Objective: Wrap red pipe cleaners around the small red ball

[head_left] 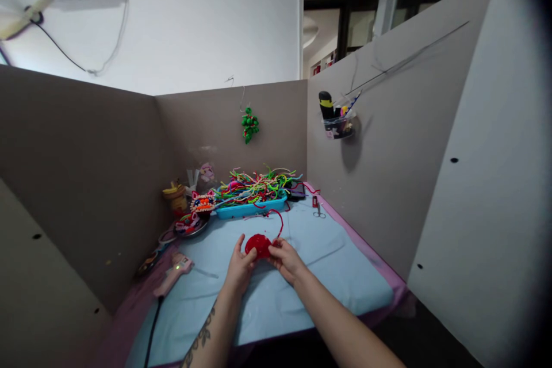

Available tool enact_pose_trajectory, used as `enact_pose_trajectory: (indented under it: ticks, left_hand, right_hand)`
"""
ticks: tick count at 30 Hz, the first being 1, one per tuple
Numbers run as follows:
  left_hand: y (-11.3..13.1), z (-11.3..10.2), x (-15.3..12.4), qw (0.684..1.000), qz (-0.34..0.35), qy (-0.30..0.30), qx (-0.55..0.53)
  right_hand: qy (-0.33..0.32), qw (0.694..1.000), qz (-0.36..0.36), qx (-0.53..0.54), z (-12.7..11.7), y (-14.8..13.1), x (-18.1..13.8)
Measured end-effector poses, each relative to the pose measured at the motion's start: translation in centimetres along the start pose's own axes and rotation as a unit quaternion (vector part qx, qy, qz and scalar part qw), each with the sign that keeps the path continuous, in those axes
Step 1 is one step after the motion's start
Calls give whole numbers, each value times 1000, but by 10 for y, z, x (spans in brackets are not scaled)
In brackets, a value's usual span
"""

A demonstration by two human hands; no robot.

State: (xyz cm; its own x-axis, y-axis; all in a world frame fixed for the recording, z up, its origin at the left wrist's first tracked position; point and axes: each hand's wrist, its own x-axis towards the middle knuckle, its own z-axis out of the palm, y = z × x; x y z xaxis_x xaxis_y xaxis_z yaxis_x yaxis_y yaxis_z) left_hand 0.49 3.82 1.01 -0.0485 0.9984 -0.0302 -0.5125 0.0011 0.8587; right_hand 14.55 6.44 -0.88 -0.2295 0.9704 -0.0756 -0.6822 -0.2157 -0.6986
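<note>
A rounded red fuzzy piece (257, 245), which looks wound from pipe cleaner, is held over the middle of the table. My left hand (242, 259) grips its left side, thumb on the near face. At its right edge, my right hand (284, 259) pinches the piece with thumb and fingers. A loose red pipe cleaner end (282, 223) rises from beside my right fingers and curls back to the left. The underside of the piece and some of my fingertips are hidden.
A blue tray (254, 209) heaped with colourful pipe cleaners stands at the back. Left are a pink glue gun (175, 276) with a black cord and a metal bowl (192, 231). Scissors (319, 214) lie back right. Grey partitions (366, 172) enclose the light-blue tabletop (328, 282).
</note>
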Motion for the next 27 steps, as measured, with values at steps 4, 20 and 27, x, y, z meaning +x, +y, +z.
enact_pose_trajectory:
  ticks: [4, 20, 27]
  left_hand:
    - [5, 0, -1, 999, -21, 31, -27]
    - [5, 2, -5, 996, -28, -2, -79]
    - [-7, 5, -3, 1000, 5, 1, 1]
  right_hand:
    - [-12, 1000, 18, -1, -1, -1, 1]
    - [4, 1000, 4, -24, 1, 2, 2]
    - [41, 997, -44, -40, 6, -1, -1]
